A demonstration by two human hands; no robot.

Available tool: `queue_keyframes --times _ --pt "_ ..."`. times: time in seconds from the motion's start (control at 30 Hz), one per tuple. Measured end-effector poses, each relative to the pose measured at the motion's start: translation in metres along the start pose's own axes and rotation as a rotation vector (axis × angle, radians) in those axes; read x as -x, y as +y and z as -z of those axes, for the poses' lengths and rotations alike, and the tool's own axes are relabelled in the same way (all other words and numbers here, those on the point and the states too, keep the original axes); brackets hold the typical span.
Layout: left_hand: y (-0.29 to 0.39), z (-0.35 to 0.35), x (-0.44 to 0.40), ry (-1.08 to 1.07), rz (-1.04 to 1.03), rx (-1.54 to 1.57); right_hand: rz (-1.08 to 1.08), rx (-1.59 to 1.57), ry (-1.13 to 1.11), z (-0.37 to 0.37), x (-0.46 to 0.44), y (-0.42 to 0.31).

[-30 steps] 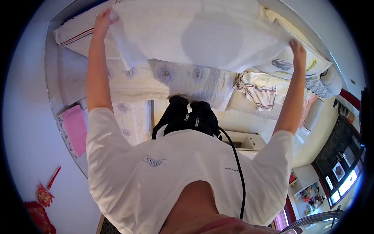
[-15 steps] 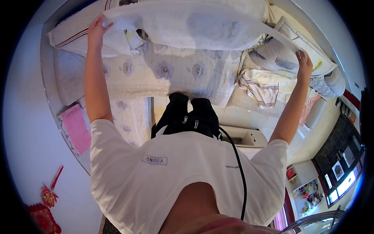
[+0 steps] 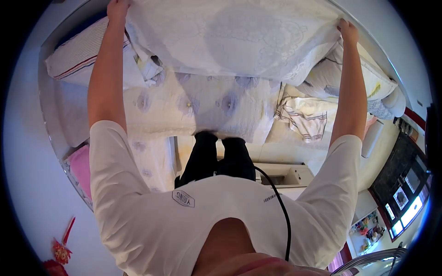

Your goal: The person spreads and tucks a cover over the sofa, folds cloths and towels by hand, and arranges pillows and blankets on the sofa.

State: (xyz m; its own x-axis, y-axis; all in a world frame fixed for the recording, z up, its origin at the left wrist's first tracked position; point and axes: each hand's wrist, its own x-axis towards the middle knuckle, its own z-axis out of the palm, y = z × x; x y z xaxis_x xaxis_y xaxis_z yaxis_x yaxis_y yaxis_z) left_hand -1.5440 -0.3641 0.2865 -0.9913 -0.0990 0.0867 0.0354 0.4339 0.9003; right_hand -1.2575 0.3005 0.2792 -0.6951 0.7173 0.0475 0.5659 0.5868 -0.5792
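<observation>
A thin white patterned cloth [image 3: 230, 41] is stretched between my hands at the top of the view, over a bed sheet [image 3: 230, 103] with purple flowers. My left hand [image 3: 118, 9] is closed on its left side, partly cut off by the top edge of the view. At the upper right, my right hand [image 3: 348, 31] pinches the other side near a feather-print pillow [image 3: 324, 76]. The cloth hangs loosely between them, its near edge above the flowered sheet.
A striped pillow or cover [image 3: 83, 50] lies at the upper left. A crumpled striped garment [image 3: 306, 117] is right of the sheet, and something pink [image 3: 80, 168] is at the left. A black cable [image 3: 283, 207] runs down my shirt.
Both hands have moved upward in the view, the left nearly to the top edge. The cloth, bunched high half a second ago, now spreads broadly between them. My right hand has closed more.
</observation>
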Motion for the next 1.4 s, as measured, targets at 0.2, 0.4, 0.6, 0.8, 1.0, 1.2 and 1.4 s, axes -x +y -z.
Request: queue_keyframes --times 0.2,0.4,0.6,0.8,1.0,1.2,1.4 --pt "-0.052 -0.077 -0.056 0.254 -0.305 -0.434 -0.061 0.278 0.054 -0.076 -0.034 -0.001" --pt "-0.065 -0.135 -0.061 0.271 -0.055 -0.704 -0.220 0.287 0.161 -0.160 -0.053 0.008" --pt "-0.050 -0.155 -0.053 0.312 0.040 -0.762 -0.216 0.535 0.161 -0.167 -0.088 0.035" --pt "-0.098 -0.149 -0.095 0.148 0.139 -0.815 -0.216 0.582 0.028 -0.170 -0.093 0.037" --pt "-0.045 -0.112 -0.036 0.264 -0.226 -1.024 -0.004 0.011 0.264 -0.120 -0.018 0.010" --pt "-0.074 -0.096 0.080 0.078 -0.476 -0.393 0.224 -0.217 0.373 -0.168 0.136 -0.014" --pt "-0.074 -0.108 0.091 0.146 -0.424 -0.319 0.268 -0.268 0.435 -0.175 0.134 -0.014"
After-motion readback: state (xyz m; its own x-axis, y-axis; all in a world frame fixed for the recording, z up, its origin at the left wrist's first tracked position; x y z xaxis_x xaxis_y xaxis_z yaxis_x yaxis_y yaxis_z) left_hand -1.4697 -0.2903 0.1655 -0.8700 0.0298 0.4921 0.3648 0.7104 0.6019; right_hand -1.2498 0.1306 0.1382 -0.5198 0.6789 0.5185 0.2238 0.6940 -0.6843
